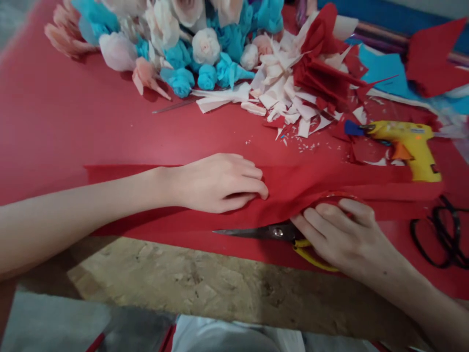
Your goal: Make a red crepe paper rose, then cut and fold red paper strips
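Observation:
A long strip of red crepe paper (289, 188) lies across the red table. My left hand (223, 183) rests on the strip, its fingers slightly bent and nothing visible gripped in them. On the right, my right hand (337, 230) has its fingers curled on the red paper near the strip's lower edge; its fingertips are partly hidden. Scissors (256, 232) with closed blades point left just below the strip. Their yellow handles are partly covered by my right hand.
Blue, white and pink paper flowers (207, 46) crowd the back. Paper scraps (289, 95) are heaped right of them. A yellow glue gun (406, 139) lies at the right, above black-handled scissors (445, 234). The bare wooden edge (183, 271) runs along the front.

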Motion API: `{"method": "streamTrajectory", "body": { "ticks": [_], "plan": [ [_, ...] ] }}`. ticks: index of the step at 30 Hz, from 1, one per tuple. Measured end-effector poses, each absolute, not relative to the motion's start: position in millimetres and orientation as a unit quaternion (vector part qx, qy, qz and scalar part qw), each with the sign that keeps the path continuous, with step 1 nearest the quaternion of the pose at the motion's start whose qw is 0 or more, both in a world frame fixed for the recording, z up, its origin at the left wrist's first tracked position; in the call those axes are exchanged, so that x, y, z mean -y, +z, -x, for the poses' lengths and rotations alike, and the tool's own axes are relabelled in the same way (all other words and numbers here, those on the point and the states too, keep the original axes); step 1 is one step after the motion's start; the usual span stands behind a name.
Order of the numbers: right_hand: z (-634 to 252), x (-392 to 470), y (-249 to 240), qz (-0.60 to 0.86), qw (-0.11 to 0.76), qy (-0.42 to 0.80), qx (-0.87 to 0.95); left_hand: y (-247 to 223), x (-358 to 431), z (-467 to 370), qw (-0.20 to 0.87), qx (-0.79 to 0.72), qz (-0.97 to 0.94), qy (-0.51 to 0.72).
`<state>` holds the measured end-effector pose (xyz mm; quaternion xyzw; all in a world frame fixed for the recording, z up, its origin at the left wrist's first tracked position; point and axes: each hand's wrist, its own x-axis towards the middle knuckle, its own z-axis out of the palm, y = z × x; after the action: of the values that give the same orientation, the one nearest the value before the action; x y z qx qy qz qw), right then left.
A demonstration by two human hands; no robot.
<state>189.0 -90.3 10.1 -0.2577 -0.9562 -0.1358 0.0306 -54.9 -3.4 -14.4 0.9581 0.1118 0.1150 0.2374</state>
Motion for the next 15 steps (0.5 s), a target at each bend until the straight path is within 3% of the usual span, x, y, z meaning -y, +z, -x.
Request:
{"method": "streamTrajectory", "body": {
  "ticks": [3,7,15],
  "plan": [
    [-189.4,90.3,6.2,0.263,0.029,-0.122,0.957,-7.7,4.8,51.1,0.311,-0.159,-0.928,0.131],
    [-189.9,89.7,3.4,0.257,0.039,-0.115,0.959,1.6,3.9,32.5,0.313,-0.255,-0.906,0.131],
    [-189.3,91.2,1.3,0.24,0.056,-0.084,0.965,19.2,-24.1,-41.8,0.392,-0.337,-0.856,0.01]
  ]
}}
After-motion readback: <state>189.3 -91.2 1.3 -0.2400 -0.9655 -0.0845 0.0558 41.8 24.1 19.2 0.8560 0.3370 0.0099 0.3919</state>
